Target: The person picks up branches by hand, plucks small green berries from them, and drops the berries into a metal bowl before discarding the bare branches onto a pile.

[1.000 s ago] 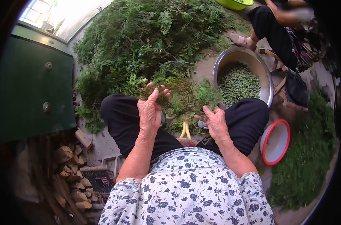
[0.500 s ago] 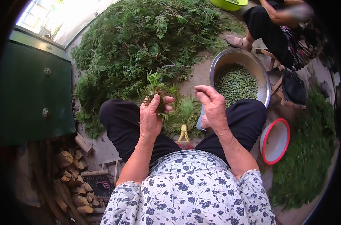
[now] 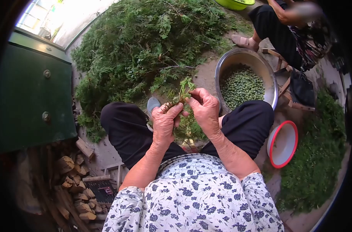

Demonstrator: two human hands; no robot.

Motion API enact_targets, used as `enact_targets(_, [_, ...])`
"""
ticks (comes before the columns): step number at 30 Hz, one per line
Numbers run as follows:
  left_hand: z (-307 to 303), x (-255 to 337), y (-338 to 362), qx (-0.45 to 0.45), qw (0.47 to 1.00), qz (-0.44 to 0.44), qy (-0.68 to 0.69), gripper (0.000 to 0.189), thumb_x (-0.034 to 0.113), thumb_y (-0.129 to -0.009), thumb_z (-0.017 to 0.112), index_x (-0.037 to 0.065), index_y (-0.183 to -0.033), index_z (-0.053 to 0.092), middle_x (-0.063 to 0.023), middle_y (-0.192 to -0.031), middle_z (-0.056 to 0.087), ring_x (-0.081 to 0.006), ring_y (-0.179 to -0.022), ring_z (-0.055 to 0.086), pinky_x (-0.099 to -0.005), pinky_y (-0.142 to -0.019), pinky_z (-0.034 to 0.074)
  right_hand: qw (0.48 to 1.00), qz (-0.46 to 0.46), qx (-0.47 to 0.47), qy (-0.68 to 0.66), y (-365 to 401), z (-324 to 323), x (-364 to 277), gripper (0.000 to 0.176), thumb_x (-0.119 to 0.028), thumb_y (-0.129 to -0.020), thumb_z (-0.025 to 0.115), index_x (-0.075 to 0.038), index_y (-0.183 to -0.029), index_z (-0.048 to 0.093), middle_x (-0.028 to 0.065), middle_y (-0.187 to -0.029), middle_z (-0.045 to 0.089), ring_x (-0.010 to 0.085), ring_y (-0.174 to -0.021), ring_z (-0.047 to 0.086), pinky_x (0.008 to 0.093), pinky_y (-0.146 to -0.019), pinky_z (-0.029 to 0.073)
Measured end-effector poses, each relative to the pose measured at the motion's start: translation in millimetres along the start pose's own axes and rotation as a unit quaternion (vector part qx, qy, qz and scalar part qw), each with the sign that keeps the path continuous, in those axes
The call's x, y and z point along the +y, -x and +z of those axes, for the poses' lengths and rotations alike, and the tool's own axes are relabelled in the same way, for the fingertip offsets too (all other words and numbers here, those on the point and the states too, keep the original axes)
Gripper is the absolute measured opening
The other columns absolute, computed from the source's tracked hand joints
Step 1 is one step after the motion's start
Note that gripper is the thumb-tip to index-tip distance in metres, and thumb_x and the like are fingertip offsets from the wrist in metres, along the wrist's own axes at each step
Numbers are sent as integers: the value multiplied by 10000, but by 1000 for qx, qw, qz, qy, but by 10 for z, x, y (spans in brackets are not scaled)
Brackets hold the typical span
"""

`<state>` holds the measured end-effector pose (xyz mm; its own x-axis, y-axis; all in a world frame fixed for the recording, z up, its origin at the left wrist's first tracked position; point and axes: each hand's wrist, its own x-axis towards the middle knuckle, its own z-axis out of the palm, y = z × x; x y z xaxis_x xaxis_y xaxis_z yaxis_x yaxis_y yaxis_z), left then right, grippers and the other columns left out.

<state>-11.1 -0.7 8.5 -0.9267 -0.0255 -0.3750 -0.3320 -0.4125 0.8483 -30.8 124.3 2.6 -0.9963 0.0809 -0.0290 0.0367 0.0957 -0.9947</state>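
- Centrally in the head view, the left hand point(image 3: 165, 120) is curled shut around the lower stem of a small evergreen sprig point(image 3: 183, 89); thumb and fingers press the stem from both sides.
- Just beside it, the right hand point(image 3: 205, 110) pinches the same sprig a little higher, its fingertips bent in narrowly against the stem; whether the two hands touch at the fingers I cannot tell.
- The sprig stands roughly upright, its green tip fanning out above both sets of knuckles; it is held between the person's knees, over the gap in the dark trousers point(image 3: 123, 127).
- A grey shoe point(image 3: 153, 103) shows on the ground just left of the left hand.
- Beyond the hands a big pile of cut branches point(image 3: 145, 38) covers the ground; more loose greenery point(image 3: 315, 170) lies along the right edge.
- Right of the sprig, near the right hand but apart from it, stands a metal basin point(image 3: 275, 91); it holds small green cones point(image 3: 241, 85).
- Beside the right knee lies a white bowl with a red rim point(image 3: 283, 145), well apart from both hands.
- At the left stands a green metal door point(image 3: 29, 96); stacked firewood point(image 3: 73, 185) lies below it.
- Another person point(image 3: 288, 34) sits beyond the basin at the top right; a lime-green bowl point(image 3: 236, 4) shows at the top edge.
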Motion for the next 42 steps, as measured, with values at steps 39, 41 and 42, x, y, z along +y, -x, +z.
enact_targets(39, [-188,81,-186,59,992,-3,112,78,140,-862,602,65,-882,590,-41,-683,611,-74,-479,459,-195,-450,359,926,154,-18,-345,-466,-961,320,207,-8,-842,527,11,-1048,529,96,-882,565,145,-773,574,235,-650,476])
enact_targets(41, [-283,146,-270,75,979,-17,190,83,159,-878,581,79,-887,558,-41,-707,587,-96,-516,475,-223,-468,381,965,98,79,-231,-598,-1301,562,332,12,-806,532,48,-1135,501,151,-1007,571,199,-920,573,285,-796,465])
enact_targets(42, [-350,136,-316,89,970,-29,224,102,179,-885,572,82,-909,555,-34,-711,580,-96,-516,468,-232,-483,386,978,65,159,-115,-644,-1423,604,404,8,-792,540,66,-1187,478,175,-1062,570,219,-988,559,304,-867,440])
